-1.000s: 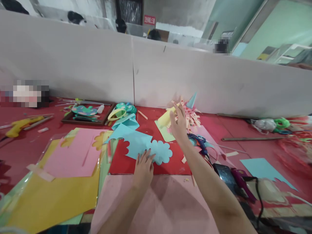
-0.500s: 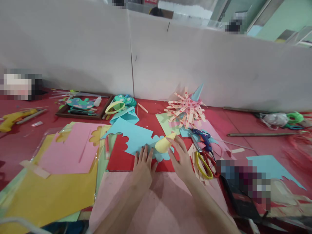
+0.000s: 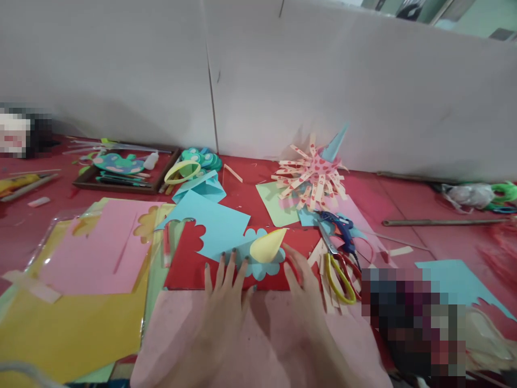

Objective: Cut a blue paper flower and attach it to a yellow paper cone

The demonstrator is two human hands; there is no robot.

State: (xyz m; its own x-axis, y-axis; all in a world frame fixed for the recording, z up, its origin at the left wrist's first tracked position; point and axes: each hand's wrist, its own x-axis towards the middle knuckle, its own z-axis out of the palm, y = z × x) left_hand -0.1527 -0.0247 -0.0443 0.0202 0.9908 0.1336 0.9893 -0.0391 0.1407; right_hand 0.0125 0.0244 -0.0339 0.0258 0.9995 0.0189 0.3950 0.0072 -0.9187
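Note:
A yellow paper cone (image 3: 267,246) lies on its side on a blue scalloped paper flower (image 3: 264,270), over a red sheet (image 3: 183,272). My right hand (image 3: 304,283) is just right of the cone, apart from it, fingers spread and holding nothing. Flat, with fingers spread, my left hand (image 3: 226,288) rests on the near side of the red sheet, its fingertips at the edge of a cut blue sheet (image 3: 216,218). Scissors with yellow and red handles (image 3: 339,277) lie to the right of my right hand.
Behind stands a pink fringed paper piece (image 3: 319,172) with a blue cone. Nearby is a blue glue gun (image 3: 341,226). On the left are pink paper (image 3: 97,253), yellow paper (image 3: 100,328) and a brown tray (image 3: 151,188) of tools. A white panel (image 3: 133,70) rises behind.
My right hand has let go of the yellow cone and drawn back towards me. My left hand has slid a little nearer to me. The view has tipped down slightly.

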